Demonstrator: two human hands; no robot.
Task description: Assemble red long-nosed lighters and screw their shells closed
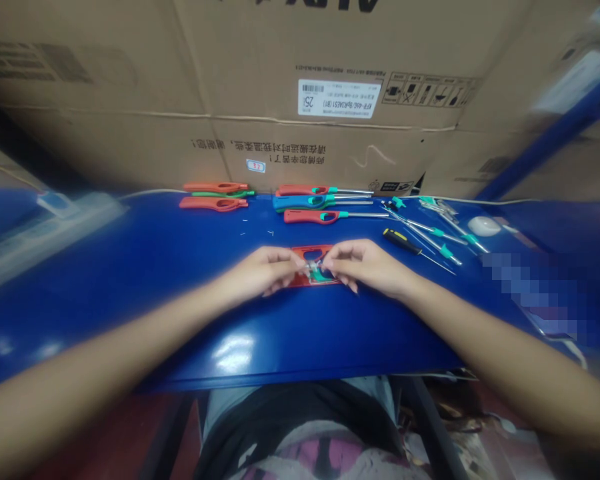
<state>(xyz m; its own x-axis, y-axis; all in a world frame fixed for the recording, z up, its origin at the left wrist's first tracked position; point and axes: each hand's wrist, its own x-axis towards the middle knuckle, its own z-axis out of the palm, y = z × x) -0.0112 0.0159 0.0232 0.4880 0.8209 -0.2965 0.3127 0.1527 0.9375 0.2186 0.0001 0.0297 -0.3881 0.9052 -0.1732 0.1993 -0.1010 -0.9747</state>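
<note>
My left hand (pixel 267 268) and my right hand (pixel 364 265) meet over a red lighter shell (pixel 307 256) lying flat on the blue table (pixel 180 293). Both hands pinch small clear and teal parts (pixel 316 270) at the middle of that shell. The fingers of both hands are curled together around these parts. Exactly what each pinch grips is too small to make out.
Red and blue long-nosed lighters (pixel 325 200) lie in a row behind the hands, with red handle shells (pixel 213 203) to their left. Metal rods with teal ends (pixel 440 233) and a black-and-yellow screwdriver (pixel 405 243) lie at the right. A large cardboard box (pixel 300 93) walls the back.
</note>
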